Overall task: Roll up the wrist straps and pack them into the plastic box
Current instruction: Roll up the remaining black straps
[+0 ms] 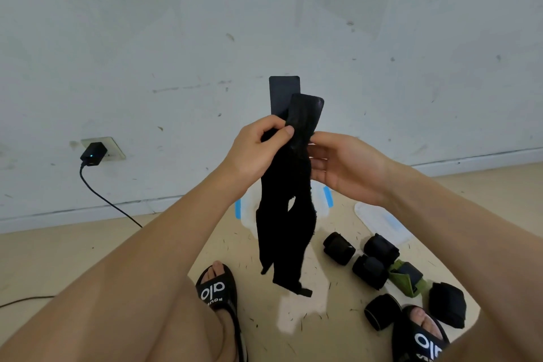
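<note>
Left hand (258,150) has its grip pinched on the black wrist strap (286,214), letting it dangle straight for rolling; right hand (343,167), fingers apart, steadies its edge.

2 bare hands hold 1 long black unrolled fabric wrist strap (286,214); 5 rolled black wrist straps (338,248) and 1 green folded strap (407,278) lie at 4 o'clock; 2 black slide sandals (217,288); 1 black wall charger (93,153)
</note>
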`<action>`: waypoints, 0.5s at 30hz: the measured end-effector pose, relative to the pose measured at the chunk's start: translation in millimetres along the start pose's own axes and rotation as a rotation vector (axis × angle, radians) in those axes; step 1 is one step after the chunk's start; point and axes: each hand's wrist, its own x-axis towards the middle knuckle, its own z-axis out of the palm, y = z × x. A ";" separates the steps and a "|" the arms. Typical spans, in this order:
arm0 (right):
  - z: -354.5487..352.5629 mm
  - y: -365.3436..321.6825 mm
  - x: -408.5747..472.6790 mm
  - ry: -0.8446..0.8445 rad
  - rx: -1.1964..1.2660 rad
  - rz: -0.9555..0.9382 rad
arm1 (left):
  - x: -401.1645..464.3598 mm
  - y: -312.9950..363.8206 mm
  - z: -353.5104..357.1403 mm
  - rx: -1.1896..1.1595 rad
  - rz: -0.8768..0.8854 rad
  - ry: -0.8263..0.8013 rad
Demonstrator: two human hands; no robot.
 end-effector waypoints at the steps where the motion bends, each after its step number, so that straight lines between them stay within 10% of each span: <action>1: 2.0 0.8 -0.4 -0.034 0.008 0.018 | -0.3 0.6 0.0 -0.009 0.004 0.008; 15: 20.7 6.2 4.9 -0.053 -0.011 -0.073 | 1.3 3.6 -1.3 -0.352 -0.121 0.007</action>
